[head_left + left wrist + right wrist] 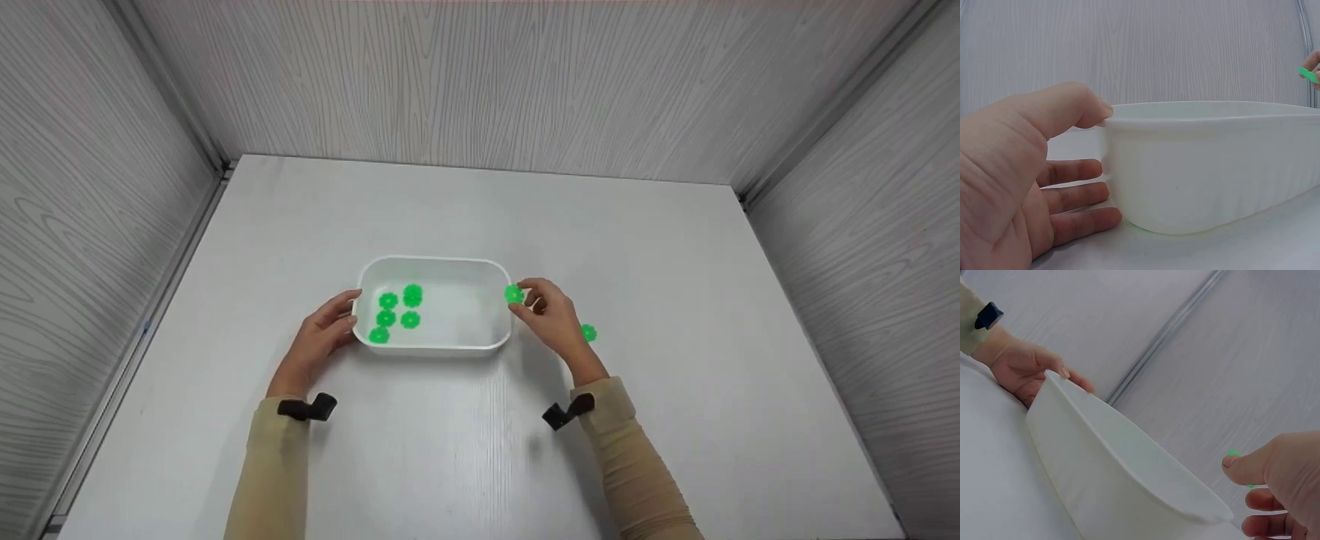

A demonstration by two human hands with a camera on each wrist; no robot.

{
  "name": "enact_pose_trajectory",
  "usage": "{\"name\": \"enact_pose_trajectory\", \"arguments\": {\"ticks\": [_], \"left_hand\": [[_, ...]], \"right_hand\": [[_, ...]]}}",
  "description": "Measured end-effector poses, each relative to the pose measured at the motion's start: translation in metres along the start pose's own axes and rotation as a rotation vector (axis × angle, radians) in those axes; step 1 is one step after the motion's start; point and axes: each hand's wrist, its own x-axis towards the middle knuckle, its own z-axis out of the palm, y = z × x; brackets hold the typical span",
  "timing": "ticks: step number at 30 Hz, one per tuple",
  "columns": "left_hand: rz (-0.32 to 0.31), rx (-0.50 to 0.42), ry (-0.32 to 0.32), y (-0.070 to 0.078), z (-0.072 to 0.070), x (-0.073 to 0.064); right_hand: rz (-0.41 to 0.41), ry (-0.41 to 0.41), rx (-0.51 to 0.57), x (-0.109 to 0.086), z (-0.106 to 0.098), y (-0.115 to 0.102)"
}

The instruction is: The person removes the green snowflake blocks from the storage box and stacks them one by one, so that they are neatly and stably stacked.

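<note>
Left hand (321, 343), spread, is placed against one end of the white tub (435, 350); above the opposite end, a green flower-shaped piece (514, 294) is pinched by the right hand (553, 319). Further pieces (385, 319) inside are shown by the head view alone.

Bright, diffuse light falls across the surface (450, 442) in the head view, with soft shadows under the white tub (431, 347) at centre and left of the right sleeve (637, 465) at lower right. The green pieces (385, 319) glow, oversaturated, their detail washed out. Both wrist views look duller, cooler and hazy, the wall (1185, 50) soft in its grain.
</note>
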Motion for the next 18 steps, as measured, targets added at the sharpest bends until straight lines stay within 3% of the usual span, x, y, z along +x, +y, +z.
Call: {"name": "enact_pose_trajectory", "arguments": {"ticks": [7,11,18], "left_hand": [[0.023,0.050,0.020,-0.008,-0.004,0.000],[0.053,0.046,0.018,-0.011,-0.005,0.002],[0.047,0.032,0.010,-0.011,-0.002,0.004]], "right_hand": [[0.074,0.086,0.011,-0.010,-0.020,0.023],[0.074,0.122,0.001,-0.017,-0.030,0.035],[0.139,0.138,-0.020,-0.033,-0.045,0.053]]}}
